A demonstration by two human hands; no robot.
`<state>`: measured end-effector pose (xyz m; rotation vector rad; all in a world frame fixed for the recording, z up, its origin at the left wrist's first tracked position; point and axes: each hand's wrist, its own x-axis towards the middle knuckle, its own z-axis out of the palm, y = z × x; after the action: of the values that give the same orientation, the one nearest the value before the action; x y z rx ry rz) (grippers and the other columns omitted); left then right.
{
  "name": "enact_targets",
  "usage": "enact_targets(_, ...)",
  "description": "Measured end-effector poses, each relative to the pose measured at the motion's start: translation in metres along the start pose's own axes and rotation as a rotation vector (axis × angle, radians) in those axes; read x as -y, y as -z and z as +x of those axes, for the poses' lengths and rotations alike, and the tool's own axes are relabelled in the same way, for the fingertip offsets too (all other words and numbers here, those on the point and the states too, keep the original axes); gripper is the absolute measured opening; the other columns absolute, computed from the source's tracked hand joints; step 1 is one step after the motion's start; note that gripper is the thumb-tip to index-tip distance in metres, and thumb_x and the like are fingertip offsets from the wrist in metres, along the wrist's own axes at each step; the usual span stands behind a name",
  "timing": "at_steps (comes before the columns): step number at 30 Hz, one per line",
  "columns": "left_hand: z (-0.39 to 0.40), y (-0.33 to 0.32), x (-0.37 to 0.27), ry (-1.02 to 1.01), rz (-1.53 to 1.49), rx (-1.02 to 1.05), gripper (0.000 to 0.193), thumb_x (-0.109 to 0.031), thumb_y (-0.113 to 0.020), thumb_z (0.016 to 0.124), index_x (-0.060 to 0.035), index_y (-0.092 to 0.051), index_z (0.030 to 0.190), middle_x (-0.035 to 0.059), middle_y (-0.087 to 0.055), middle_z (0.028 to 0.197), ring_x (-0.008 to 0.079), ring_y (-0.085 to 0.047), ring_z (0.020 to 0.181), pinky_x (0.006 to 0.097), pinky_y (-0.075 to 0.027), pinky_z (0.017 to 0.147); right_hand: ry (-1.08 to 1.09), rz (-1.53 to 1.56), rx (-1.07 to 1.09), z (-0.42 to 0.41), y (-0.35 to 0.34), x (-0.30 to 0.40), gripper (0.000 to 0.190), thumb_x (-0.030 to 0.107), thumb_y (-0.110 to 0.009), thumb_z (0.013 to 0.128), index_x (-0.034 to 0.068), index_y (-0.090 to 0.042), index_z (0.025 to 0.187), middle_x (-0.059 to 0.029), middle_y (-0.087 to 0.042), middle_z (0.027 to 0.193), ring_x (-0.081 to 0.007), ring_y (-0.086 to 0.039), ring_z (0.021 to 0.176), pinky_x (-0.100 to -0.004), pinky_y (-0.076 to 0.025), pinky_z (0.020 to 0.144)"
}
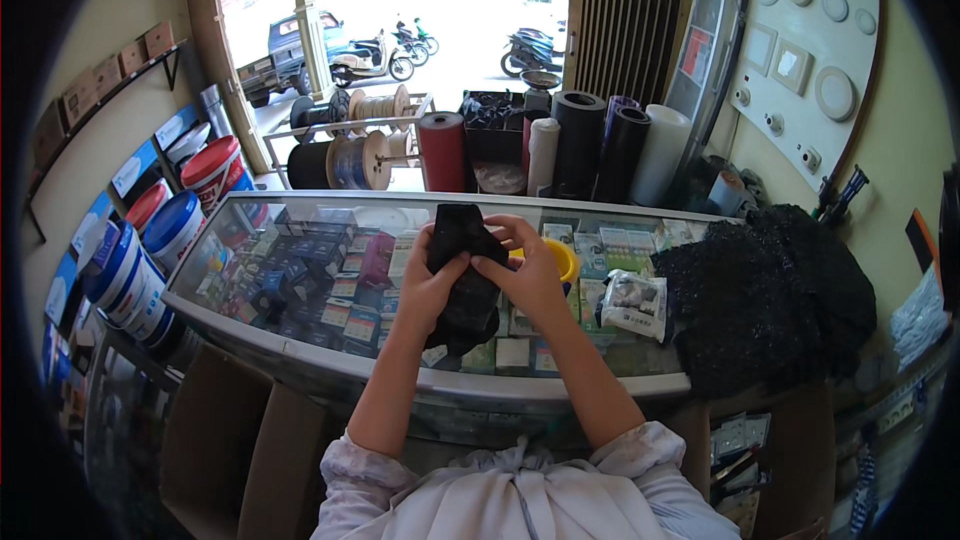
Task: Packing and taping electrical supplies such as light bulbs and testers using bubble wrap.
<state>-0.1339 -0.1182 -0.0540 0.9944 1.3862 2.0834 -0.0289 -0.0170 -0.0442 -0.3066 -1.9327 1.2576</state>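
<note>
Over the glass-topped display counter (300,341), both hands grip a folded piece of soft black material (466,300), plastic or cloth. My left hand (433,270) holds its left edge. On the opposite edge is my right hand (523,261), and the two thumbs meet near the middle. The piece's lower end hangs bunched above the glass. Just behind my right hand, partly hidden by it, a round yellow item (564,261) shows. A clear plastic packet (635,305) with pale contents lies farther right on the counter.
A large heap of glittering black material (765,304) covers the counter's right end. Small boxes (360,322) fill the case beneath the glass. Upright rolls (577,142) and cable spools (360,159) stand beyond. An open cardboard box (281,457) is at lower left, paint buckets (135,289) farther left.
</note>
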Motion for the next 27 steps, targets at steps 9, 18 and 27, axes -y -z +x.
enact_targets(9, 0.016, 0.011, 0.002, 0.038, 0.075, 0.036, 0.025, -0.006, -0.064, 0.077, -0.001, -0.055, 0.101, 0.0038, -0.06, 0.089, 0.0087, -0.057, 0.078, 0.0215, -0.046, 0.071, 0.187, -0.129, 0.372, 0.052, 0.02, 0.013, 0.068, 0.008, -0.072, 0.066, 0.016, -0.047, 0.128, -0.0088, -0.06, 0.101, -0.0197, -0.058, 0.094, -0.0362, -0.046, 0.086)
enact_targets(18, -0.002, 0.019, 0.01, -0.115, 0.053, 0.046, 0.019, 0.003, -0.06, 0.077, 0.0031, -0.059, 0.097, 0.0106, -0.063, 0.099, 0.0135, -0.058, 0.094, 0.0242, -0.047, 0.081, 0.485, -0.307, 0.376, 0.043, 0.014, 0.006, 0.041, -0.009, -0.063, 0.061, 0.008, -0.066, 0.099, -0.0059, -0.059, 0.081, -0.021, -0.057, 0.076, -0.0307, -0.047, 0.071)
enact_targets(27, 0.002, 0.027, 0.015, -0.403, 0.185, 0.118, 0.021, 0.014, -0.051, 0.067, 0.0033, -0.065, 0.078, 0.0149, -0.064, 0.099, 0.0293, -0.055, 0.11, 0.0347, -0.042, 0.094, 0.776, -0.116, 0.27, 0.034, 0.024, -0.01, 0.035, -0.013, -0.06, 0.059, 0.01, -0.071, 0.081, -0.0028, -0.063, 0.087, -0.0212, -0.058, 0.088, -0.0322, -0.048, 0.075)
